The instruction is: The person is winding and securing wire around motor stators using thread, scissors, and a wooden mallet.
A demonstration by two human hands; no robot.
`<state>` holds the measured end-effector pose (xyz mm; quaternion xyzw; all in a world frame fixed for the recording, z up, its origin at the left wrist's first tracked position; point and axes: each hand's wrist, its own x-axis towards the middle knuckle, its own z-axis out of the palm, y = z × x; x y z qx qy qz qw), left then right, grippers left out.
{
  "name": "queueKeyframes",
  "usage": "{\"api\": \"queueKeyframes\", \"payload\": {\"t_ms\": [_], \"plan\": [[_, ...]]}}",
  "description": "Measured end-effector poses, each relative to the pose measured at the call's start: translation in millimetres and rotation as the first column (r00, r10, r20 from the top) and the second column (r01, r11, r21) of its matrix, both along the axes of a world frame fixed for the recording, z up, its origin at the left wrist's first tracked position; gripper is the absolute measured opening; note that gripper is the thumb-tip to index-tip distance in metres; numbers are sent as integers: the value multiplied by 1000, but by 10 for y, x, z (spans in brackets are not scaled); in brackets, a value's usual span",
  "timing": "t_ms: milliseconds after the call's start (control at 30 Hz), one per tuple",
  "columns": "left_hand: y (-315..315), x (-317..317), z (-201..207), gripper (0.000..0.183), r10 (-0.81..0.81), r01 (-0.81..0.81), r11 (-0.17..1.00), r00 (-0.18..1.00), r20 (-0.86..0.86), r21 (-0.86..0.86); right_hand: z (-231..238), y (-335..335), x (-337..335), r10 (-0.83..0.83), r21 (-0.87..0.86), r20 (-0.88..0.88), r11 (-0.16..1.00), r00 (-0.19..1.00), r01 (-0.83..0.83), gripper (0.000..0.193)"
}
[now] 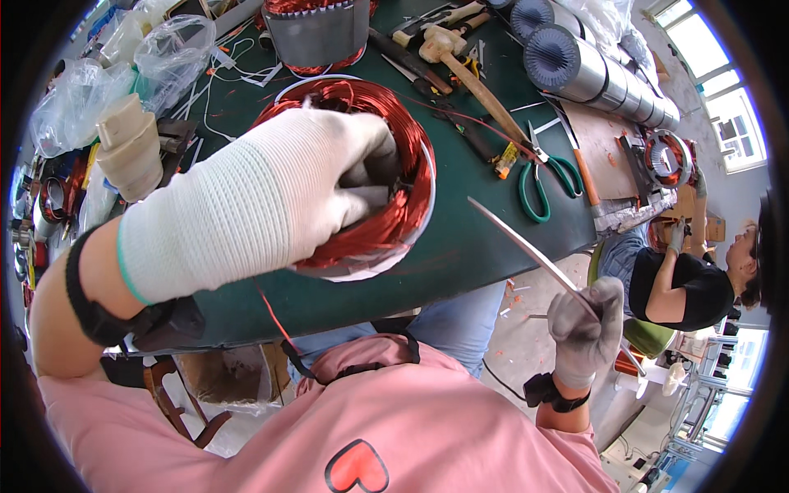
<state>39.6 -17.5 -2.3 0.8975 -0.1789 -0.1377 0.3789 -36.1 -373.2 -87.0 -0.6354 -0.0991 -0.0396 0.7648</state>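
My left hand [320, 164], in a whitish knit glove, reaches over a motor stator [431, 193] that stands on the bench. Its fingers curl down into the bore and close on the red copper winding [370, 234]; the fingertips are partly hidden inside. A pale rim circles the bundled wire. To the right, clear of the bench edge, my right hand [585, 324] wears a greyed glove. Pinched in its fingers is a long, thin, pointed flat strip [526, 246], angled up toward the stator, with its other end sticking out below the hand.
Green-handled scissors [534, 189], a wooden mallet [477, 82] and other tools lie beyond the stator. Another wound stator [316, 37] stands at the back. Metal cores [567, 66] line the far right. Plastic bags [173, 57] and stacked cups [130, 148] sit left. A co-worker [686, 279] handles a stator at right.
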Motion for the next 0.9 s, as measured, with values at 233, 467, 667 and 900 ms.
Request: {"api": "queueKeyframes", "payload": {"t_ms": [233,467,667,900], "plan": [[36,70,119,19,-84,113,960,989,-121,257,-59,51,229,225,40,0,974,974,-225,30],[2,122,43,14,6,57,981,947,-321,186,-127,220,399,276,73,-46,959,960,-273,31],[96,311,-53,14,-53,130,973,930,-365,191,-350,333,474,308,329,-225,917,925,-225,29],[75,267,-122,14,-111,157,970,966,-234,185,-379,331,478,383,392,-177,872,906,-292,31]]}}
